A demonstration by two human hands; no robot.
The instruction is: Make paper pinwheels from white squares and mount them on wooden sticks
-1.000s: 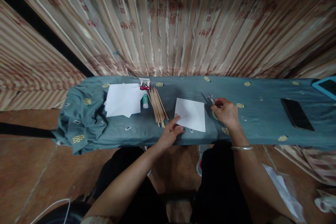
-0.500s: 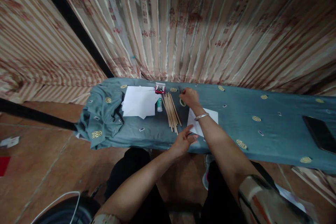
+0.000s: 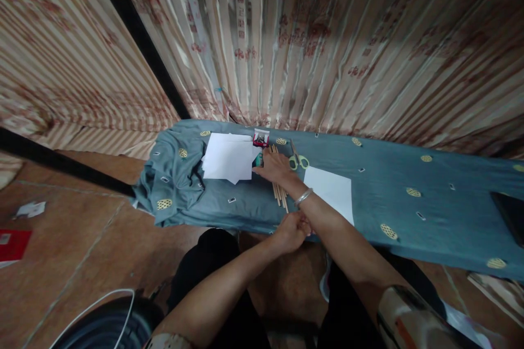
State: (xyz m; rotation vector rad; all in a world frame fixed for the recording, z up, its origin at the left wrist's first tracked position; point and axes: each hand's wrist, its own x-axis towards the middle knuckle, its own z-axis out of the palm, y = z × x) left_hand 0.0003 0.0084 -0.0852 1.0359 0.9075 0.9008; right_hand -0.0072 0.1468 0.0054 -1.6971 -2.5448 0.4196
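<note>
My right hand (image 3: 275,166) reaches across to the left, its fingers and thumb closed around a green and white glue stick (image 3: 257,160), which they partly cover. Under that hand and wrist lies a bundle of thin wooden sticks (image 3: 280,194), half hidden. My left hand (image 3: 292,231) hovers by the table's front edge, fingers curled in, with nothing visible in it; the fingertips lie close to my right forearm. Green-handled scissors (image 3: 299,161) rest beyond my right wrist. A single white sheet of paper (image 3: 332,188) lies right of them, partly behind my forearm.
A stack of white paper (image 3: 228,158) lies left of the glue stick. Behind it stands an open red box (image 3: 261,138) of small dark pieces. The blue-green patterned cloth (image 3: 380,185) covers the table. A dark flat device (image 3: 507,215) lies far right, and a striped curtain (image 3: 286,65) hangs behind.
My right hand has left the scissors, which now lie on the cloth, and moved left to the glue stick. My left hand has come off the white sheet, and its fingers have curled.
</note>
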